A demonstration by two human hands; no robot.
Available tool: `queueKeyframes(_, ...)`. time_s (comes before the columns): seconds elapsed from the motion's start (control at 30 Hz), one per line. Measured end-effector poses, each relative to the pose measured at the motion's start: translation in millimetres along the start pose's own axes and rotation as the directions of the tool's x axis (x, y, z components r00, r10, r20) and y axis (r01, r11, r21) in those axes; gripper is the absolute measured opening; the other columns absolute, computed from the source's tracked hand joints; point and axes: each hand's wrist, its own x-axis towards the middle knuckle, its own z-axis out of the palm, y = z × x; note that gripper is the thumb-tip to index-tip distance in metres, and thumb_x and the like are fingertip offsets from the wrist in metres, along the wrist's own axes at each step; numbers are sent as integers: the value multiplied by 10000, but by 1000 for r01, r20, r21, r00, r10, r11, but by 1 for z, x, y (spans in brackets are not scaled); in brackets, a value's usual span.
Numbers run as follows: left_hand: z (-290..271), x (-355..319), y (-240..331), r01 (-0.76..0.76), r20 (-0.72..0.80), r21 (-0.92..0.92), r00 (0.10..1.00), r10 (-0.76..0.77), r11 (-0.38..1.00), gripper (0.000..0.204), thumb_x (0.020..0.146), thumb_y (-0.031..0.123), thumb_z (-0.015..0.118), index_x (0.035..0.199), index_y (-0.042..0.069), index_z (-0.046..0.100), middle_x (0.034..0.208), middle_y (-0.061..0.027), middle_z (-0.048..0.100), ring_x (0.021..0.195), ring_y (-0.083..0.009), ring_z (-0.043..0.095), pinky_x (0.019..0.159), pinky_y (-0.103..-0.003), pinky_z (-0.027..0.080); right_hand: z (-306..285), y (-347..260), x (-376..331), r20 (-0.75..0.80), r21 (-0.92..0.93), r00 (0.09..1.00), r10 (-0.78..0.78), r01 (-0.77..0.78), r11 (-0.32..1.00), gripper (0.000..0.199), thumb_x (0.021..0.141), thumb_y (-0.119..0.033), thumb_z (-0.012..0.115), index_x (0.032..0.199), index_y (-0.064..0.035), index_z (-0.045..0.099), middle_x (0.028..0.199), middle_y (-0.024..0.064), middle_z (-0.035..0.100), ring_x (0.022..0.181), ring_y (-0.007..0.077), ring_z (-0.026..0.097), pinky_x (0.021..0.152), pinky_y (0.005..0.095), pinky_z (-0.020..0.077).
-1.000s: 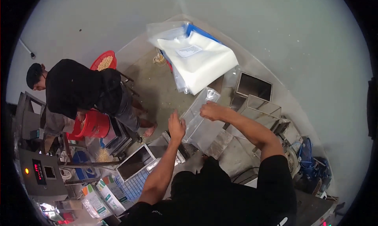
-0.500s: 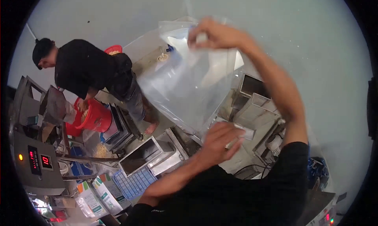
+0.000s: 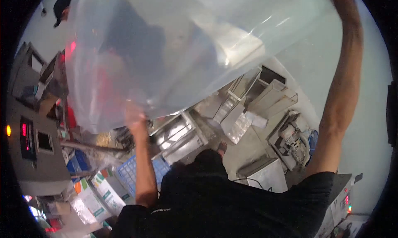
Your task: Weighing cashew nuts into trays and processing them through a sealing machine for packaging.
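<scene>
Spread wide overhead across the top of the view: one big clear plastic bag point(image 3: 174, 51), nothing visible inside, its lower edge pinched by the left hand point(image 3: 134, 115) and its far side carried up toward the raised right arm, whose hand runs off the top edge, so cannot tell its grip. Below the left hand's grip, one blue crate point(image 3: 137, 171) of unclear contents, beside printed cartons point(image 3: 97, 194). Right of that grip, several metal chutes point(image 3: 257, 101).

Packing workshop — steel machines point(image 3: 265, 101), control panel point(image 3: 29, 134), concrete floor point(image 3: 373, 126)
</scene>
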Motion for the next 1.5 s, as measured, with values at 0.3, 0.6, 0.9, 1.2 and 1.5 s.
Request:
queueKeyframes(0.3, -279, 10, 148, -221, -269, 447, 891, 365, 867, 207, 876, 134, 746, 773, -32, 677, 737, -68, 662, 700, -144, 576, 642, -290, 457, 403, 115, -423, -92, -76, 651, 753, -759, 647, 466, 1041, -389, 454, 1146, 45, 587, 1080, 200, 624, 1017, 334, 560, 943, 443, 429)
queueKeyframes(0.6, -218, 89, 180, -351, 338, 592, 925, 173, 726, 343, 711, 111, 868, 920, -47, 647, 776, -122, 590, 639, -245, 539, 576, -305, 440, 695, 38, -760, -111, 155, -69, 991, -987, -51, 463, 984, -345, 516, 1217, 46, 597, 1242, 297, 598, 1156, 409, 572, 958, 428, 446)
queueKeyframes(0.9, -137, 69, 159, -319, 475, 556, 880, 22, 767, 325, 752, 174, 822, 700, 7, 549, 700, -110, 508, 591, -273, 542, 534, -394, 429, 369, -210, -383, 485, -133, -321, 814, -947, -294, 473, 950, -339, 575, 1281, -5, 528, 1298, 170, 605, 1187, 308, 576, 910, 387, 471)
queueKeyframes(1.2, -104, -47, 39, -260, 642, 495, 752, -148, 829, 309, 795, 370, 751, 875, 77, 692, 1045, -117, 613, 976, -317, 610, 789, -450, 512, 525, -43, -700, 545, 401, 136, 827, -909, -115, 350, 897, -120, 612, 1243, -110, 561, 895, 4, 624, 795, 141, 610, 643, 299, 517)
queueKeyframes(1.5, -80, -103, -18, -176, 540, 684, 775, -328, 708, 423, 706, 293, 832, 1087, 153, 711, 1418, -173, 447, 1363, -361, 387, 1058, -570, 370, 429, -55, -562, 163, 84, 653, 740, -757, 649, 328, 915, -99, 627, 1222, 9, 591, 1089, 105, 656, 1031, 232, 637, 911, 343, 499)
